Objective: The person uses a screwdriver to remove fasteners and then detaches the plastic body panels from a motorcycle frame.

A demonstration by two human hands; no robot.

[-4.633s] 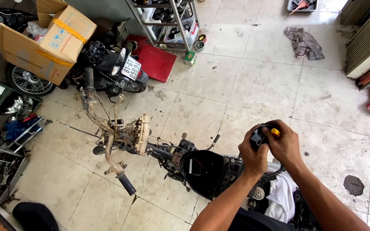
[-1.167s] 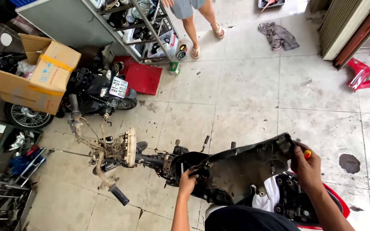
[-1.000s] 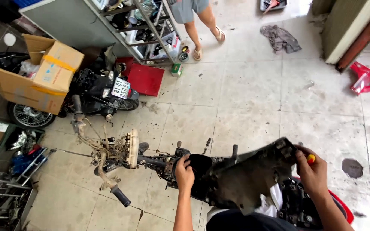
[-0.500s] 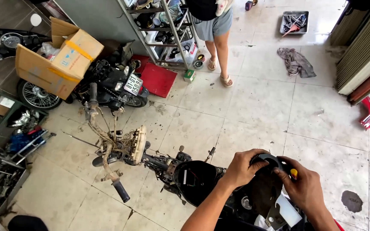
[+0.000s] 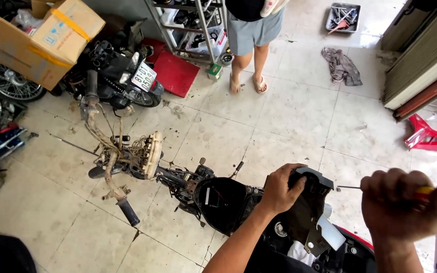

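1. We are looking down from a head camera at a tiled workshop floor (image 5: 289, 116), with a stripped scooter frame (image 5: 178, 182) lying across the lower middle of the view.
2. Our left hand (image 5: 281, 189) is curling its fingers over the top edge of a black plastic body panel (image 5: 307, 207), gripping it firmly just above the scooter's rear section.
3. Our right hand (image 5: 403, 205) is closing in a fist around a screwdriver (image 5: 421, 191) with a red, yellow and green handle; its thin metal shaft is pointing left toward the panel, with the tip just beside the panel's upper edge.
4. The panel is sitting between our two hands, at the lower right of the view, over the red rear bodywork (image 5: 355, 240).
5. The scooter's bare handlebars (image 5: 104, 151) and tangled wiring are stretching away to the left.
6. Beyond it, a second motorcycle (image 5: 117, 76) is standing with a cardboard box (image 5: 39, 38) resting on it.
7. Another person, seen only from the waist down in sandals (image 5: 249, 83), is standing by a metal shelf (image 5: 193, 25) at the top.
8. A grey rag (image 5: 342, 65) and a tray of tools (image 5: 342, 15) are lying on the floor at the upper right.
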